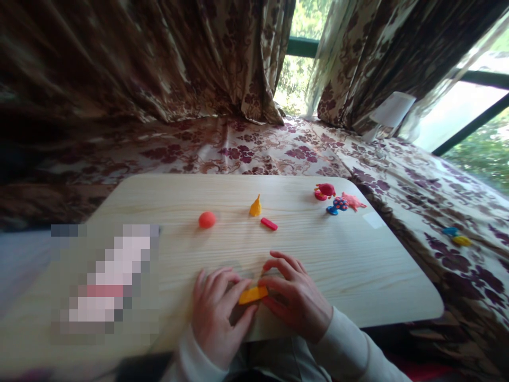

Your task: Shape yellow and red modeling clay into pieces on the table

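Both my hands rest near the front edge of a light wooden table. My left hand and my right hand pinch a flat orange-yellow slab of modelling clay between their fingertips, one at each end. Farther back lie a red-orange clay ball, a small yellow clay cone and a short red clay stick.
Small clay figures in red, blue with dots and pink sit at the table's back right. A blurred-out patch covers the left of the table. Blue and yellow clay bits lie on the floral cloth at right. Curtains hang behind.
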Action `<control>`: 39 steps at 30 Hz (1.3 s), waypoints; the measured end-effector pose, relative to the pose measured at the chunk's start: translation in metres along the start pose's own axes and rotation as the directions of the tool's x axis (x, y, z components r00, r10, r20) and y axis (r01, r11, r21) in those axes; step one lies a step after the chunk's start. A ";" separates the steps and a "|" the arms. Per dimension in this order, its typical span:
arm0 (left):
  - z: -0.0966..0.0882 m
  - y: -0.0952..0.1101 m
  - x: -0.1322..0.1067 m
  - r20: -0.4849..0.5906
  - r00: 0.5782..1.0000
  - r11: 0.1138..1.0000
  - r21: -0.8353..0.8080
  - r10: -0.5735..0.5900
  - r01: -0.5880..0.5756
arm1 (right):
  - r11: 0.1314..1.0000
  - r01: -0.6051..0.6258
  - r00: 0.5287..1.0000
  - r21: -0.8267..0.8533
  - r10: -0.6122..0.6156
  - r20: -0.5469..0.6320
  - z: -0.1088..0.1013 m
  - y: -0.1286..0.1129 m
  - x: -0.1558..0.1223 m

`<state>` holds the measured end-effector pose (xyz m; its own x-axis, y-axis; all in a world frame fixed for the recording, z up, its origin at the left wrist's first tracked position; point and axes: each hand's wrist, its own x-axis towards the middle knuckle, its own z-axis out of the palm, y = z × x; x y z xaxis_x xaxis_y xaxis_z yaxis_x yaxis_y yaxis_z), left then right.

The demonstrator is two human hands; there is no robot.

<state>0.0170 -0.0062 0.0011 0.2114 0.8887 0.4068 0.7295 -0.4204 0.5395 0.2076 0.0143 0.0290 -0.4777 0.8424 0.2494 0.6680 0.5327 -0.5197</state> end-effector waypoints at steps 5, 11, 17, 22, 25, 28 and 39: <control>-0.014 -0.014 -0.006 0.035 0.997 0.992 0.105 0.064 -0.067 | 1.000 0.017 1.000 -0.007 -0.017 -0.007 -0.002 0.003 -0.001; -0.016 -0.018 -0.007 0.051 0.995 0.987 0.132 0.082 -0.088 | 1.000 0.001 1.000 -0.025 -0.001 0.011 -0.003 0.002 0.000; -0.015 -0.018 -0.008 0.056 0.995 0.988 0.127 0.083 -0.090 | 1.000 0.018 0.999 -0.002 -0.018 0.030 0.001 -0.007 0.005; -0.015 -0.017 -0.007 0.051 0.996 0.990 0.113 0.074 -0.079 | 1.000 0.012 1.000 0.013 -0.013 0.029 0.002 -0.009 0.007; -0.014 -0.015 -0.008 0.042 0.997 0.993 0.100 0.062 -0.066 | 1.000 0.010 1.000 0.015 -0.011 0.029 0.002 -0.010 0.007; -0.014 -0.015 -0.009 0.043 0.997 0.993 0.096 0.059 -0.063 | 1.000 0.014 1.000 0.018 -0.014 0.012 0.002 -0.011 0.005; -0.014 -0.013 -0.002 0.077 0.994 0.994 0.076 0.076 -0.081 | 0.996 0.036 0.998 0.087 -0.030 -0.062 -0.001 -0.003 -0.002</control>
<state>-0.0016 -0.0054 0.0037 0.3156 0.8659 0.3881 0.7572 -0.4763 0.4469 0.2071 0.0112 0.0309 -0.4614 0.8293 0.3153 0.5987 0.5533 -0.5792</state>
